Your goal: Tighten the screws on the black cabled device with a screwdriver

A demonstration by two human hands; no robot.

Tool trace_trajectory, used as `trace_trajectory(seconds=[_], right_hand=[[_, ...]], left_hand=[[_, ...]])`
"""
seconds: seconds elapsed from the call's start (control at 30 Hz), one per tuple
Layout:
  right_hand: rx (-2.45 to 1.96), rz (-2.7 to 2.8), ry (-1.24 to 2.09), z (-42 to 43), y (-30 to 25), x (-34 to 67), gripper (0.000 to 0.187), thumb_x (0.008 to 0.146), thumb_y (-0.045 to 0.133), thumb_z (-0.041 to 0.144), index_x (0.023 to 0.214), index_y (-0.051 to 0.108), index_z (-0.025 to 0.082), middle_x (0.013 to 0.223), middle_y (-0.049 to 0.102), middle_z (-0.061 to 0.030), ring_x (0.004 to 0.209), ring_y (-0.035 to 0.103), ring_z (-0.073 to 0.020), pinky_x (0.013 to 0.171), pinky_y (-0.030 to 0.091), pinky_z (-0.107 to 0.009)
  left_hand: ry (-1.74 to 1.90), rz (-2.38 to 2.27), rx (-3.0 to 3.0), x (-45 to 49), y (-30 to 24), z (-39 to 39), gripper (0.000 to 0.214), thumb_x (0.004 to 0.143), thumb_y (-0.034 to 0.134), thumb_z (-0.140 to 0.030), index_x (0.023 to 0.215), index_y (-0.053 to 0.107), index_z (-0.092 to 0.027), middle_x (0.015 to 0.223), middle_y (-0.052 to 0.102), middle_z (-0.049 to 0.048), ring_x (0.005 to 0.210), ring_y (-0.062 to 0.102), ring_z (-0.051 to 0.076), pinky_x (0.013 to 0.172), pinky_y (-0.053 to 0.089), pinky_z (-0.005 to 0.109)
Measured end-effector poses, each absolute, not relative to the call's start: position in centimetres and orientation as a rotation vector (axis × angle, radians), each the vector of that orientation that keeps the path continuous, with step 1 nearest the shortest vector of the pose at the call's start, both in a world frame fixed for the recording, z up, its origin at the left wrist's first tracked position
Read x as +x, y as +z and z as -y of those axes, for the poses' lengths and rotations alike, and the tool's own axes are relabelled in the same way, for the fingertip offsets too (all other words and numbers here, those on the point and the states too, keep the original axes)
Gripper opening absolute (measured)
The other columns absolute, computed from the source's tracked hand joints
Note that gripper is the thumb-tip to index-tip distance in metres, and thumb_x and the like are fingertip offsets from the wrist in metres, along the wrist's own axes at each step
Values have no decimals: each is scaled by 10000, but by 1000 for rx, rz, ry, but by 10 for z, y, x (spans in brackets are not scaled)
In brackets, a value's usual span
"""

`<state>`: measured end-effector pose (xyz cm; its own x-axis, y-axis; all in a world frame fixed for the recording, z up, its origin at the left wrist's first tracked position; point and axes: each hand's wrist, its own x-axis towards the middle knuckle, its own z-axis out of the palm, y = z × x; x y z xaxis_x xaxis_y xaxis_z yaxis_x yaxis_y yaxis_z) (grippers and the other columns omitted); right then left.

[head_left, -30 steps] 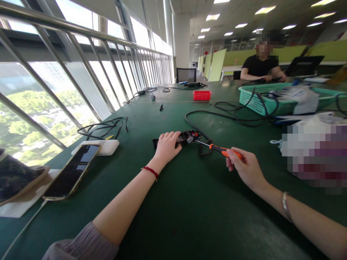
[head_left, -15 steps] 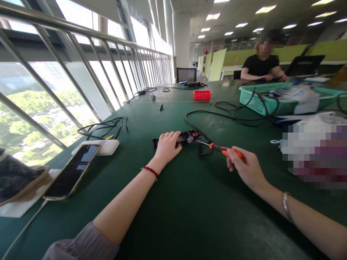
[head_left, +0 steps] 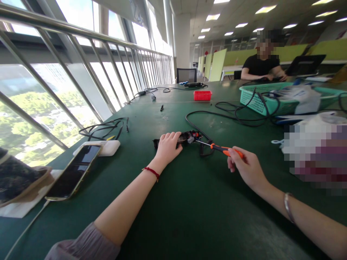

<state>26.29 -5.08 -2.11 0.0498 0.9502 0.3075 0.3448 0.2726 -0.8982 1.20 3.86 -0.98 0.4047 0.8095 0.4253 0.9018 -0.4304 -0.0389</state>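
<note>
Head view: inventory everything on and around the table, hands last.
Table: one, green, centre.
Device: one, black, mid-table.
Screwdriver: one, orange-black, tip at device.
Phone: one, dark screen, left.
Box: one, white, beside phone.
Cables: several, mostly black, left, centre and far end.
Small part: one, black, beyond device.
Tray: one, red, far centre.
Basket: one, turquoise, far right.
Bags: at least two, whitish, in basket and right.
Unclear item: one, dark, left edge.
Railing: one, silver, left.
Chair: at least one, dark, beyond table.
Person: one, black shirt, far right.
Left hand: one, bare, on device.
Right hand: one, bare, fingers around screwdriver.
</note>
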Motion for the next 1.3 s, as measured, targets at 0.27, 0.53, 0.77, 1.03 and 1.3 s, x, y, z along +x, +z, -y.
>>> trace_trajectory(seconds=[0.27, 0.53, 0.77, 1.03, 1.3], right_hand=[[-1195, 1441, 679, 49, -24, 264, 260, 829, 596, 452, 849, 464, 228, 665, 586, 38, 467, 554, -108, 412, 450, -229], [-1275, 1502, 720, 52, -20, 262, 373, 870, 525, 491, 639, 489, 201, 543, 543, 22, 433, 505, -92, 414, 418, -222], [-1206, 1432, 669, 49, -22, 262, 236, 831, 599, 411, 883, 454, 233, 714, 583, 33, 511, 574, -114, 457, 482, -243], [-1304, 1509, 672, 52, -19, 262, 332, 863, 538, 452, 649, 463, 210, 503, 515, 34, 435, 506, -99, 452, 441, -231], [-1241, 1434, 630, 50, -21, 261, 222, 815, 614, 379, 842, 455, 227, 690, 569, 38, 477, 557, -102, 469, 464, -240]], left_hand=[[-492, 1520, -2401, 13, -9, -39, 369, 818, 484, -239, 1182, 509, -182, 1086, 623, 81, 1019, 548, 256, 927, 391, 382], [-473, 1504, -2396, 13, -10, -39, 348, 825, 473, -240, 1165, 517, -177, 1073, 623, 77, 1003, 546, 253, 922, 387, 382], [-472, 1506, -2393, 13, -11, -40, 340, 828, 472, -242, 1160, 516, -182, 1069, 623, 78, 1004, 545, 258, 910, 389, 381], [-465, 1507, -2392, 13, -10, -39, 346, 827, 478, -238, 1162, 520, -162, 1082, 619, 79, 1010, 540, 257, 914, 388, 382], [-477, 1509, -2387, 12, -12, -41, 345, 824, 485, -238, 1161, 519, -172, 1078, 621, 79, 1014, 539, 256, 921, 385, 381]])
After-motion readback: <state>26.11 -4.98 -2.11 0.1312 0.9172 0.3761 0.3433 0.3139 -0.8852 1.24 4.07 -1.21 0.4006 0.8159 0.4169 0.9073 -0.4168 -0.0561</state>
